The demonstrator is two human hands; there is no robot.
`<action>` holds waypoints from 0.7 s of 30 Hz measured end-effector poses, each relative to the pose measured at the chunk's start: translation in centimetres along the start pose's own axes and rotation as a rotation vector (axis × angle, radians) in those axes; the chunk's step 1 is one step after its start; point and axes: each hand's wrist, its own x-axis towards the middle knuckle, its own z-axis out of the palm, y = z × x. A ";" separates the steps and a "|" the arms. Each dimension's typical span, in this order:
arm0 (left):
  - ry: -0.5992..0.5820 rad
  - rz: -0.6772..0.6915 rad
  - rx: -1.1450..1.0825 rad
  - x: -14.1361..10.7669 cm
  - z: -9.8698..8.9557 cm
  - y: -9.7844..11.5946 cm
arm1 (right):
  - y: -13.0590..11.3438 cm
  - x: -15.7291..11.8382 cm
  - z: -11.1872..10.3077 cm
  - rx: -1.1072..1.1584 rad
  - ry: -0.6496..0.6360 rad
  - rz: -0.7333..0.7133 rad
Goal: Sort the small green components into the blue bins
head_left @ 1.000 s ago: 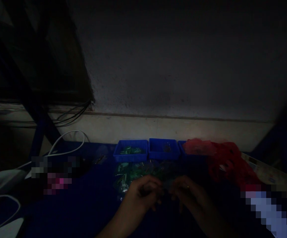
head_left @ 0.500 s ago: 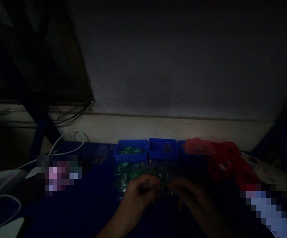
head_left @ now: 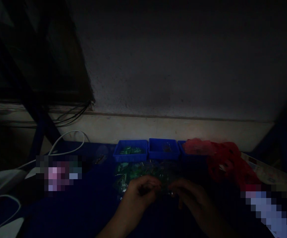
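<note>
My left hand (head_left: 140, 193) is closed in a pinch, thumb against fingers, over the front of a spread of small clear packets (head_left: 123, 175) with green contents. My right hand (head_left: 191, 195) faces it from the right, its fingertips also drawn together. Something small and shiny shows by the right fingertips, but the dim light hides what either hand holds. Just behind the packets stand a blue bin (head_left: 130, 158) with green-looking packets and a second blue bin (head_left: 163, 156) with a few small items in it.
A third blue bin (head_left: 195, 158) is partly covered by pink-red material, beside a heap of red mesh-like material (head_left: 225, 162). At the left lie a white cable (head_left: 67, 132) and a round clear item (head_left: 101, 155). A wall (head_left: 178, 72) rises behind the blue table (head_left: 79, 211).
Both hands stay in nearly the same place, with only slight shifts of the fingers. The bins and packets have not visibly moved.
</note>
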 end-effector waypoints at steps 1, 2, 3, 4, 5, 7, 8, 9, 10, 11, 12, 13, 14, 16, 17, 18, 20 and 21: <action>0.001 0.003 0.005 0.0 0.0 0.0 | 0.1 0.0 0.0 -0.004 0.003 -0.004; 0.000 0.002 0.009 0.0 0.0 -0.1 | 0.2 0.0 0.0 -0.005 0.005 -0.008; 0.002 -0.001 0.015 -0.1 0.0 -0.1 | 0.4 0.1 0.0 -0.003 0.004 -0.011; 0.005 -0.006 0.021 -0.1 0.1 -0.1 | 0.5 0.1 0.0 -0.001 0.000 -0.017; 0.011 -0.010 0.027 -0.1 0.1 0.0 | 0.6 0.2 0.0 0.001 -0.006 -0.022; 0.019 -0.008 0.035 -0.1 0.0 0.2 | 0.7 0.2 0.1 0.006 -0.014 -0.035; 0.025 -0.004 0.040 -0.1 -0.2 0.3 | 0.8 0.2 0.1 0.009 -0.013 -0.045; 0.037 0.004 0.047 0.0 -0.3 0.5 | 0.8 0.2 0.1 0.012 -0.012 -0.056; 0.053 0.013 0.055 0.1 -0.5 0.6 | 0.8 0.2 0.1 0.013 -0.014 -0.068; 0.074 0.023 0.065 0.2 -0.7 0.7 | 0.7 0.1 0.1 0.014 -0.017 -0.079; 0.097 0.031 0.074 0.3 -0.9 0.8 | 0.7 0.1 0.0 0.010 -0.023 -0.084; 0.118 0.037 0.082 0.4 -1.1 0.8 | 0.7 0.0 0.0 0.005 -0.028 -0.087; 0.133 0.041 0.088 0.4 -1.3 0.8 | 0.7 -0.1 0.0 -0.004 -0.033 -0.084; 0.142 0.041 0.096 0.5 -1.5 0.7 | 0.7 -0.2 0.0 -0.041 -0.037 -0.063; 0.141 0.044 0.099 0.6 -1.5 0.6 | 0.7 -0.3 0.1 -0.069 -0.039 -0.051; 0.137 0.048 0.103 0.6 -1.5 0.5 | 0.7 -0.4 0.1 -0.102 -0.042 -0.044; 0.133 0.060 0.109 0.8 -1.6 0.3 | 0.5 -0.4 0.3 -0.173 -0.049 -0.053; 0.132 0.065 0.111 0.8 -1.6 0.2 | 0.4 -0.4 0.3 -0.202 -0.061 -0.070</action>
